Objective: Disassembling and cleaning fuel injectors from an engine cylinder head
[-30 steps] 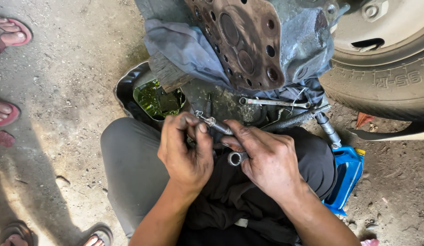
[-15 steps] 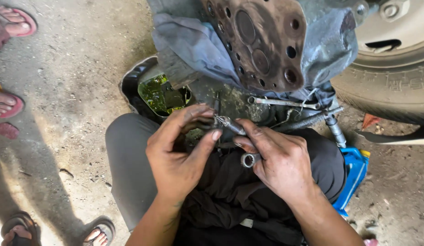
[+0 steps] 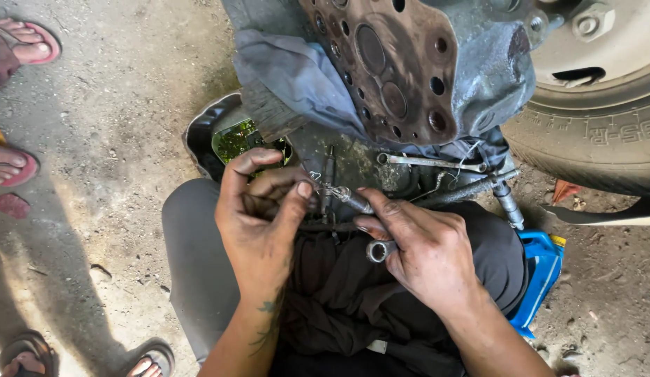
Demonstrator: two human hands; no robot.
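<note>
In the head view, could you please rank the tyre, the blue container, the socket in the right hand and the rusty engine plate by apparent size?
1. Tyre, though cut off by the frame
2. Rusty engine plate, also cut off at the top
3. Blue container, partly hidden behind the leg
4. Socket in the right hand, the smallest

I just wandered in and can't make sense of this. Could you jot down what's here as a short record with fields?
Setting: bare concrete ground beside a vehicle tyre
Left hand: pinching a small metal part
Right hand: gripping a socket tool, fingertips on the same small part
In front: rusty engine plate with holes on grey cloth
Nearby: black pan with greenish liquid, blue container
Others: sandalled feet at left
</note>
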